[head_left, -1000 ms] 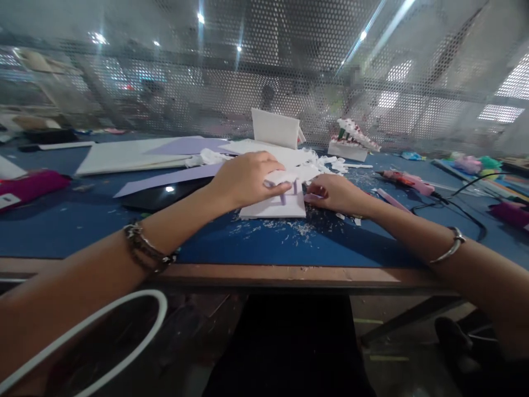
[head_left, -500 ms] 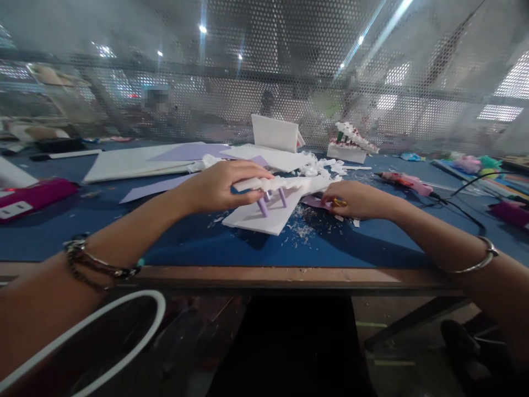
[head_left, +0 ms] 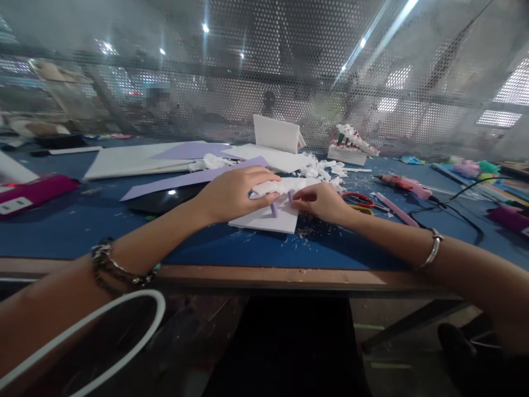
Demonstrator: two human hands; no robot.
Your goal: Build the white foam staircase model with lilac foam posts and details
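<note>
My left hand (head_left: 243,193) is closed on the left end of a white foam piece (head_left: 300,184) with a ragged top. Short purple paper tubes stick out below it; one purple tube (head_left: 274,209) shows near my left thumb. At the right, my right hand (head_left: 318,201) pinches another purple tube (head_left: 290,196) with thumb and fingertips. Under both hands lies a flat white foam board (head_left: 268,221). Scissors (head_left: 359,200) with red and yellow handles rest just right of my right hand, beside a light purple strip (head_left: 397,209).
A pink glue gun (head_left: 409,186) with a black cord lies to the right. White scraps (head_left: 322,165) are heaped behind my hands. A black object (head_left: 165,197) lies partly under a purple sheet (head_left: 194,179). A magenta case (head_left: 45,194) is far left.
My right hand has let go of the scissors and moved left to the purple tube under the foam piece. The scissors now lie on the table. My left hand has shifted slightly right.
</note>
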